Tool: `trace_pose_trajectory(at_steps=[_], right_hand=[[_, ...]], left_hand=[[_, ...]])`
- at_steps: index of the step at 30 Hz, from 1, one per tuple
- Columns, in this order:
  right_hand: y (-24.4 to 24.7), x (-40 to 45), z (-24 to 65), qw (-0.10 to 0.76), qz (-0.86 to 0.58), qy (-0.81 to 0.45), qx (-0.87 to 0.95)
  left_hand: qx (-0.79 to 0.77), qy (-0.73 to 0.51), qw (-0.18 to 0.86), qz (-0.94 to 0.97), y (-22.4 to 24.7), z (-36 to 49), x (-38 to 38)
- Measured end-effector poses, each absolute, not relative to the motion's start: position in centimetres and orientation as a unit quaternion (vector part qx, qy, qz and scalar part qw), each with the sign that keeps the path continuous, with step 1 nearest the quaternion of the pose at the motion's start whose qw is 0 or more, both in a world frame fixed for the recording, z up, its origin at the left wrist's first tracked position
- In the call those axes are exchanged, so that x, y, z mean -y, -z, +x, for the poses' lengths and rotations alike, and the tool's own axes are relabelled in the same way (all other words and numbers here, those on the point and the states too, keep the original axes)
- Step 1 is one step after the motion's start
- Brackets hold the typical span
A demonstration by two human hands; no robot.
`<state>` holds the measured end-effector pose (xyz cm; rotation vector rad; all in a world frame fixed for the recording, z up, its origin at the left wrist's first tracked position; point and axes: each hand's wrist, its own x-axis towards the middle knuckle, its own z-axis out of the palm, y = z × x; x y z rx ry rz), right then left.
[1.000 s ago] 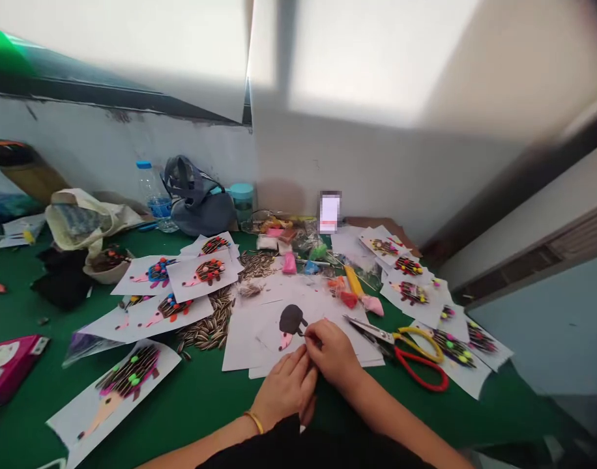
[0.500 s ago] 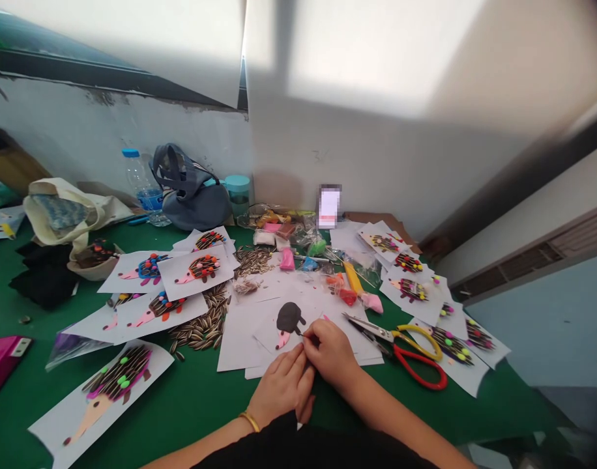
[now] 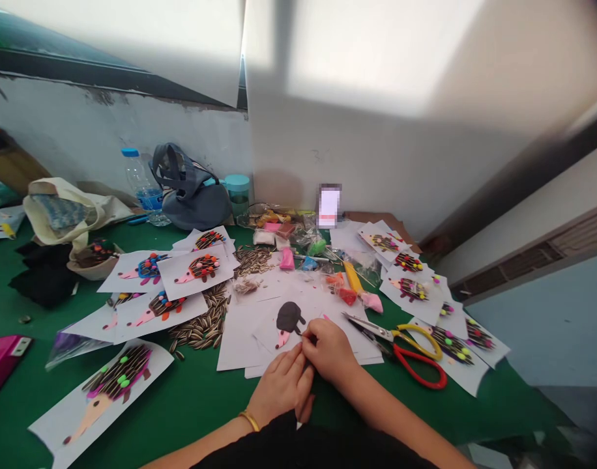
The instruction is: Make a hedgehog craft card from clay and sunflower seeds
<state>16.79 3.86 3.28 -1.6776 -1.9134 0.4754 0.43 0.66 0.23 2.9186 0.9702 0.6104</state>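
A black clay hedgehog shape (image 3: 289, 318) with a pink face (image 3: 281, 339) and small black feet lies on a white paper card (image 3: 265, 334) in front of me. At its lower right, my right hand (image 3: 329, 350) is closed in a pinch, fingertips close to a foot. Whatever sits between those fingertips is too small to make out. My left hand (image 3: 280, 389), with a gold bracelet at the wrist, rests across the lower edge of the paper. Its fingers are stretched out and lie beside the right hand's fingertips, touching them.
Scissors (image 3: 396, 339) with yellow and red handles lie to the right. Finished hedgehog cards (image 3: 103, 407) spread on both sides. Sunflower seeds (image 3: 205, 326) are heaped left of the paper. Clay packets (image 3: 286, 259), a phone (image 3: 330, 207), a bag (image 3: 193, 198) and a bottle (image 3: 145, 182) stand behind.
Almost nothing differs. My right fingertips have shifted very slightly beside the hedgehog's foot; my left hand stays where it was.
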Motion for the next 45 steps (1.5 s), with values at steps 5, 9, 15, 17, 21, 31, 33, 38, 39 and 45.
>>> trace_pose_trajectory(at_steps=[5, 9, 15, 17, 21, 31, 33, 38, 39, 45], right_hand=[[-3.3, -3.6, 17.0, 0.322, -0.615, -0.182, 0.697], [-3.2, -3.6, 17.1, 0.329, -0.611, -0.179, 0.697], [-3.1, -3.9, 17.0, 0.308, -0.610, -0.163, 0.712], [-3.2, -4.0, 16.9, 0.298, -0.611, -0.160, 0.715], [-3.3, -3.9, 16.8, 0.280, -0.620, -0.159, 0.716], [-3.6, -4.5, 18.5, 0.346, -0.613, -0.140, 0.697], [-3.5, -4.9, 18.7, 0.337, -0.620, -0.143, 0.694], [-3.1, -5.2, 18.5, 0.327, -0.614, -0.157, 0.701], [-3.1, -5.2, 18.4, 0.325, -0.613, -0.155, 0.703], [-3.1, -5.3, 18.2, 0.305, -0.616, -0.134, 0.714]], left_hand=[[-0.307, -0.193, 0.004, 0.932, -0.2, 0.3, -0.7], [-0.306, -0.198, 0.002, 0.931, -0.2, 0.3, -0.7], [-0.310, -0.198, 0.006, 0.930, -0.3, 0.3, -0.7], [-0.309, -0.198, 0.008, 0.930, -0.3, 0.3, -0.7], [-0.308, -0.198, 0.011, 0.931, -0.5, 0.4, -0.7], [-0.303, -0.216, -0.008, 0.928, -0.3, 0.3, -0.6], [-0.303, -0.214, -0.011, 0.928, -0.3, 0.3, -0.6], [-0.303, -0.213, -0.012, 0.929, -0.3, 0.2, -0.7], [-0.303, -0.213, -0.012, 0.929, -0.3, 0.2, -0.7], [-0.305, -0.205, -0.012, 0.930, -0.1, 0.2, -0.7]])
